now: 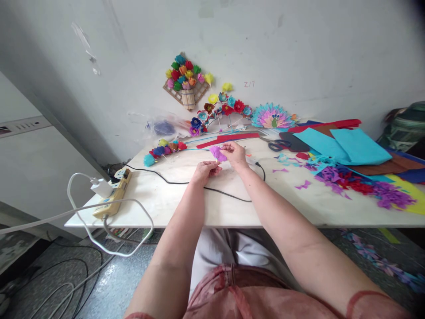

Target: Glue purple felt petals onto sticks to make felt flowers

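Observation:
A small purple paper flower (pixel 217 153) is held up above the middle of the table (pixel 232 215). My left hand (pixel 207 171) pinches its base from below, where a short pale stem shows. On the flower's right side, the fingertips of my right hand (pixel 234 155) are closed on a petal edge. Loose purple paper pieces (pixel 303 184) lie on the table to the right of my hands. Behind my hands is a red paper strip (pixel 237 137).
A power strip (pixel 111 195) with a white charger sits at the left, and a black cable (pixel 229 194) crosses the table. Scissors (pixel 277 145), blue paper sheets (pixel 360 146) and cut scraps lie right. Finished flowers (pixel 164 149) stand back left; a flower basket (pixel 187 98) hangs on the wall.

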